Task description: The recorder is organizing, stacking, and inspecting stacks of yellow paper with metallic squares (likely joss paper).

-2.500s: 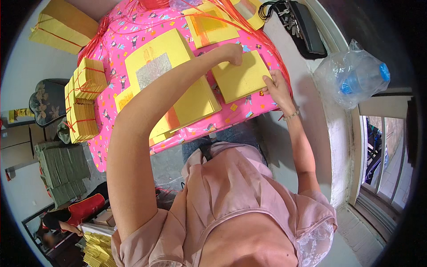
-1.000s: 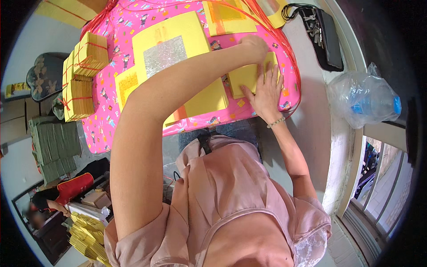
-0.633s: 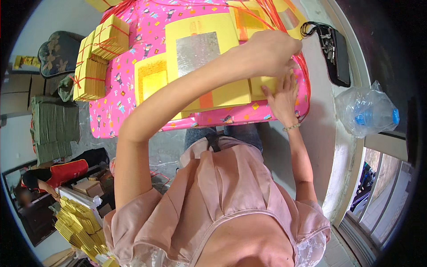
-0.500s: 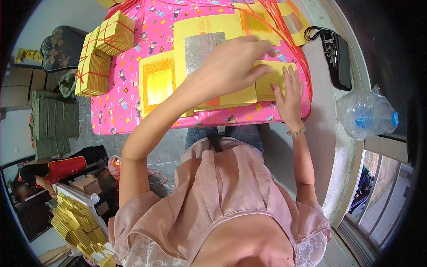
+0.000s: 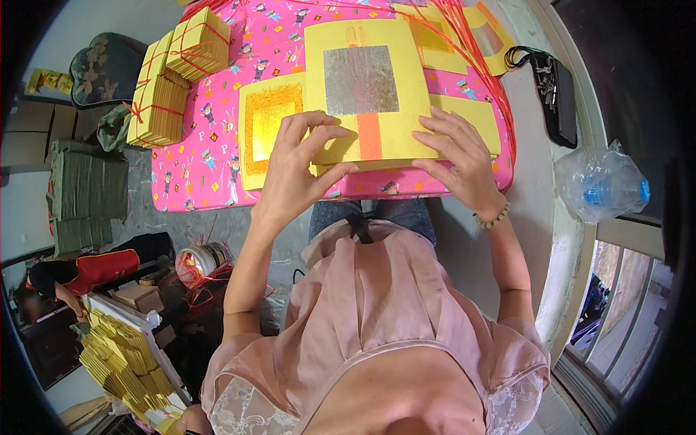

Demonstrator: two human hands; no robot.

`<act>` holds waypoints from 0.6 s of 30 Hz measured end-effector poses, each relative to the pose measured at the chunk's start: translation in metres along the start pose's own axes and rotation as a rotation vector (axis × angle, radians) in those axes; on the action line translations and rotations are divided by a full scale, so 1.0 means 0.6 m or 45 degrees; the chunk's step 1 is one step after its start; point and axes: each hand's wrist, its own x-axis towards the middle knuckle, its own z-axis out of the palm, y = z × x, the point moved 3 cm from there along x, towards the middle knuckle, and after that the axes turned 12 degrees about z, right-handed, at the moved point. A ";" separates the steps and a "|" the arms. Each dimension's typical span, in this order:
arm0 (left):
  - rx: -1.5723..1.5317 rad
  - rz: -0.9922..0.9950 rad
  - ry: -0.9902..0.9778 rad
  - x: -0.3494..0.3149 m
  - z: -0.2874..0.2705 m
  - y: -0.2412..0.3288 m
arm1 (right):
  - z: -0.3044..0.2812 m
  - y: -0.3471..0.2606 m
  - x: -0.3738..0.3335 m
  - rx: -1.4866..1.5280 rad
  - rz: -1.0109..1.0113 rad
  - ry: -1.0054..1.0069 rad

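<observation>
A stack of yellow paper sheets [image 5: 419, 87] lies at the table's front, its top sheet bearing a silver foil square and an orange strip. My left hand [image 5: 296, 163] is at the stack's near left corner, fingers bent and apart from the thumb. At the near right side, my right hand [image 5: 464, 154] rests its spread fingertips on the top sheet, thumb by the front edge. Left of the stack lies a yellow sheet with a gold foil square [image 5: 267, 138]. More plain yellow sheets [image 5: 471, 116] show partly beneath my right hand.
Bundles of yellow paper [image 5: 161, 109] tied with red string stand on the pink patterned tablecloth [image 5: 210, 174] at left. Red strands [image 5: 500, 109] run along its right side. A black pouch with keys [image 5: 554, 101] and a bagged bottle [image 5: 602, 188] lie right. Another person's hand [image 5: 71, 301] is lower left.
My left hand has drawn back from the right-hand sheets to the stack's left side. My right hand has moved left onto the silver-foil stack.
</observation>
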 end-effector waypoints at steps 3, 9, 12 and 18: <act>-0.001 0.005 0.044 -0.007 0.008 -0.006 | -0.001 0.002 0.001 0.042 0.065 -0.075; -0.023 -0.011 0.092 -0.011 0.015 -0.006 | -0.005 0.005 0.007 0.183 0.126 -0.127; -0.037 -0.030 0.123 -0.013 0.016 -0.007 | -0.005 0.003 0.012 0.207 0.138 -0.112; -0.079 -0.084 0.201 -0.017 0.021 -0.012 | -0.005 0.000 0.019 0.300 0.256 -0.092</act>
